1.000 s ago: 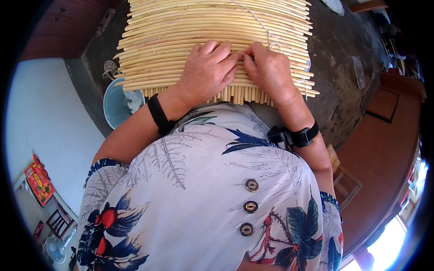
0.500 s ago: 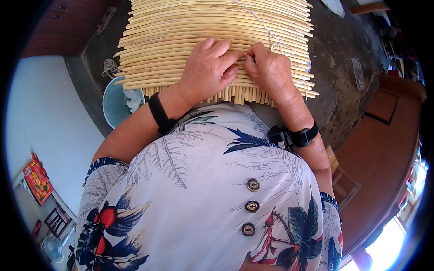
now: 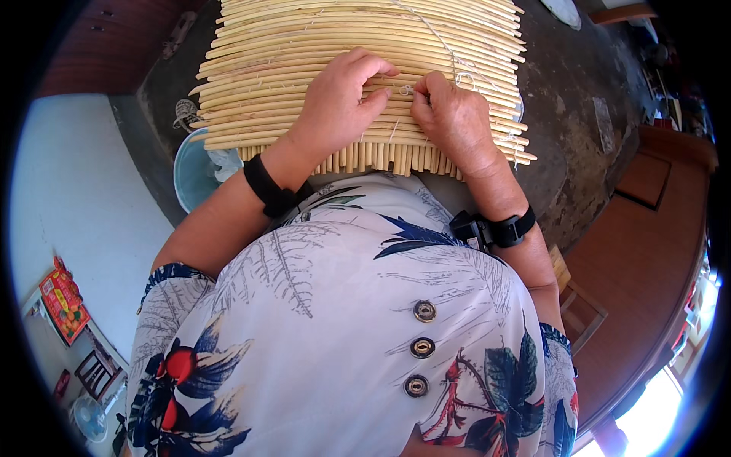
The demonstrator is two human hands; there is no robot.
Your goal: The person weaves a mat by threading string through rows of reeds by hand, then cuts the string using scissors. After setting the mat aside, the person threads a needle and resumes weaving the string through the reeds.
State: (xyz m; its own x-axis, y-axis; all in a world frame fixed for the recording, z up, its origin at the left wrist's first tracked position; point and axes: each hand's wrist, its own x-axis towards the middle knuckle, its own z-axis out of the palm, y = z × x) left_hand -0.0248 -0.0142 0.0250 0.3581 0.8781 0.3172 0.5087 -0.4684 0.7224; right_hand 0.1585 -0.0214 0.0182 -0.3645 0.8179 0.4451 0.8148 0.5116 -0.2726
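1. The left hand lies palm down on a mat of pale reed sticks. Its fingers curl inward and its fingertips press together on a thin pale string at the mat's middle.
2. The right hand sits just beside it, knuckles up, thumb and forefinger pinched on the same string where the two hands nearly meet.
3. The string runs from the pinch up and away across the sticks towards the mat's far edge.
4. The mat lies on a dark, worn table directly in front of the person. Its near edge shows the cut ends of a second layer of sticks lying crosswise.
5. Each wrist wears a black band; the right one carries a small black device.
6. A light blue bowl stands below the mat's left corner, just beside the left forearm.
7. A floral shirt fills the lower half of the view.
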